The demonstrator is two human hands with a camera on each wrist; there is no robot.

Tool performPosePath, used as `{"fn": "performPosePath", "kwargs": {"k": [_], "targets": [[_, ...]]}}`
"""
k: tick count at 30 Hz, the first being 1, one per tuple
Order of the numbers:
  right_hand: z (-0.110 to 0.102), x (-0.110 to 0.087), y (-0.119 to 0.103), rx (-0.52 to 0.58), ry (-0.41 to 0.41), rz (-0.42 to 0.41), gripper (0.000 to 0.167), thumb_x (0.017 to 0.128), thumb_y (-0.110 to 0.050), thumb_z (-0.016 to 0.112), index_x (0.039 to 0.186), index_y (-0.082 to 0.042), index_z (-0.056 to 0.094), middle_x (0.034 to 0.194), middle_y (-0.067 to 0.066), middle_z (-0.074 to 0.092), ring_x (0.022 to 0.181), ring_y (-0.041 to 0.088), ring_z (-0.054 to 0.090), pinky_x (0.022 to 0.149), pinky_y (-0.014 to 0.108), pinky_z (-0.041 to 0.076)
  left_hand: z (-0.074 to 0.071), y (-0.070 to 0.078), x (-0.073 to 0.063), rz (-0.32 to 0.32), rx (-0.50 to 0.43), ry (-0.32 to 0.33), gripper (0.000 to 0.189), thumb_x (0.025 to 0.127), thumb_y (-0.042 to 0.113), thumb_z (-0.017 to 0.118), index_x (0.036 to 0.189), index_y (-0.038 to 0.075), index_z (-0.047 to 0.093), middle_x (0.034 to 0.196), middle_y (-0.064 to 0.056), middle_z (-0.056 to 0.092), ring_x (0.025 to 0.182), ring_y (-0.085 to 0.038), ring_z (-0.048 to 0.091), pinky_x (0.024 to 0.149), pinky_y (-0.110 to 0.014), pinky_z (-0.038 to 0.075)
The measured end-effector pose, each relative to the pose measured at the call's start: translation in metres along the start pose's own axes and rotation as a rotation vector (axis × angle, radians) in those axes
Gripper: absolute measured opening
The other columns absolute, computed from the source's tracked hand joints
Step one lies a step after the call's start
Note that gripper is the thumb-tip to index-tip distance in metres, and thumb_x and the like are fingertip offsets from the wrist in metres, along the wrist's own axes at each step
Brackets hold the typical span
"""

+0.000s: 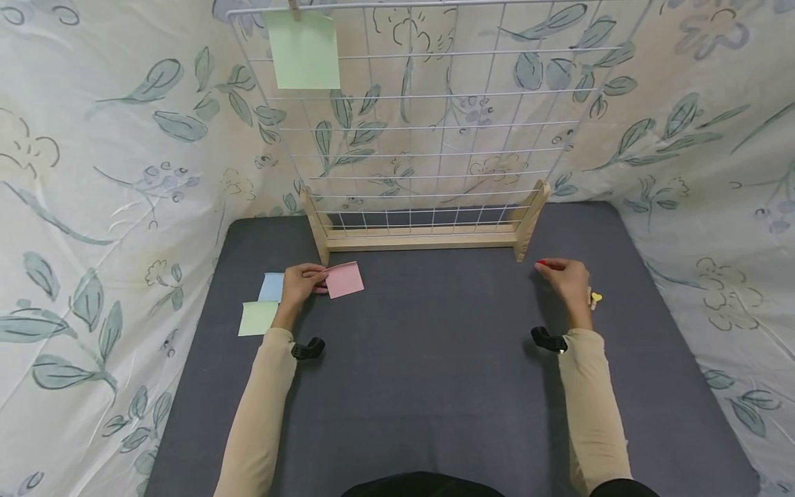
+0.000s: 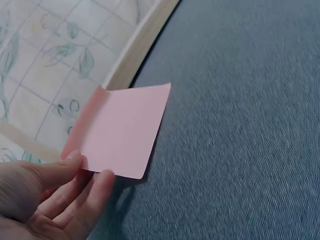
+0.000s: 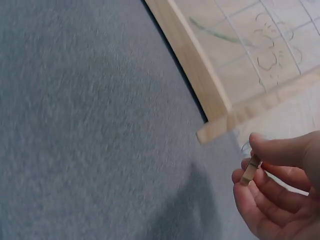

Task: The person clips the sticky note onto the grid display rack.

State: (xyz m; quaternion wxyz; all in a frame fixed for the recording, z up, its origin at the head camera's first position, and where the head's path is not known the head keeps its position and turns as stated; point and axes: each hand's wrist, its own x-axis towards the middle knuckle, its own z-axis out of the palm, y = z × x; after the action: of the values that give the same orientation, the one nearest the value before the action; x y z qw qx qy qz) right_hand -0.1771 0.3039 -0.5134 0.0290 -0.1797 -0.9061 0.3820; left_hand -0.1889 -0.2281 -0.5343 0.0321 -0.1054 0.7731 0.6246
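By one edge, my left hand (image 1: 302, 285) pinches a square pink paper note (image 1: 344, 279) between thumb and fingers. In the left wrist view the pink note (image 2: 122, 132) is tilted, with one side curling up. My right hand (image 1: 566, 281), off to the right of the wire rack, holds a small wooden clothespin (image 3: 251, 171) between thumb and fingertips. A spot of red shows at those fingertips in the head view. Beside the right hand lies another clothespin with a yellow shape (image 1: 595, 298), partly hidden by the hand.
A white wire grid rack (image 1: 441, 128) stands in a wooden base (image 1: 422, 239) at the table's back. A green note (image 1: 304, 52) hangs at its upper left from a clothespin (image 1: 295, 8). Blue (image 1: 271, 286) and green notes (image 1: 257, 319) lie left on the dark table (image 1: 422, 373).
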Motion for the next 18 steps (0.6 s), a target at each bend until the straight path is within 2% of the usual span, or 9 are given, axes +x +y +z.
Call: {"fn": "performPosePath", "kwargs": {"k": [3,9,14,18], "targets": [[0.002,0.000,-0.005,0.012,0.004,-0.051,0.036,0.095,-0.028,0.068,0.113,0.003,0.070,0.108,0.022,0.070,0.073,0.005,0.057,0.057,0.012,0.043,0.003,0.003,0.000,-0.024,-0.034,-0.017,0.023,0.092,-0.003,0.065,0.111,-0.015,0.063,0.104,-0.032,0.067,0.069,-0.015,0.070,0.066,-0.035,0.064],[0.014,0.002,-0.014,0.048,-0.032,-0.124,0.032,0.093,-0.022,0.070,0.112,0.003,0.071,0.103,0.022,0.071,0.074,0.007,0.061,0.057,0.012,0.044,0.010,0.010,0.000,-0.048,-0.090,-0.040,0.025,0.093,-0.001,0.064,0.114,-0.014,0.062,0.101,-0.022,0.070,0.072,-0.013,0.069,0.073,-0.037,0.063],[0.024,0.001,-0.025,0.113,-0.067,-0.195,0.026,0.090,-0.016,0.073,0.108,0.004,0.072,0.100,0.023,0.071,0.071,0.003,0.064,0.055,0.007,0.046,0.020,0.017,-0.001,-0.039,-0.126,-0.059,0.024,0.094,0.000,0.064,0.114,-0.013,0.062,0.099,-0.019,0.070,0.073,-0.013,0.069,0.072,-0.035,0.064],[0.029,-0.001,-0.037,0.144,-0.103,-0.247,0.026,0.091,-0.017,0.073,0.106,0.004,0.072,0.099,0.022,0.072,0.070,0.002,0.065,0.057,0.008,0.049,0.030,0.022,-0.001,-0.028,-0.156,-0.070,0.023,0.094,-0.001,0.064,0.114,-0.013,0.063,0.094,-0.014,0.071,0.072,-0.013,0.069,0.073,-0.037,0.063]]}}
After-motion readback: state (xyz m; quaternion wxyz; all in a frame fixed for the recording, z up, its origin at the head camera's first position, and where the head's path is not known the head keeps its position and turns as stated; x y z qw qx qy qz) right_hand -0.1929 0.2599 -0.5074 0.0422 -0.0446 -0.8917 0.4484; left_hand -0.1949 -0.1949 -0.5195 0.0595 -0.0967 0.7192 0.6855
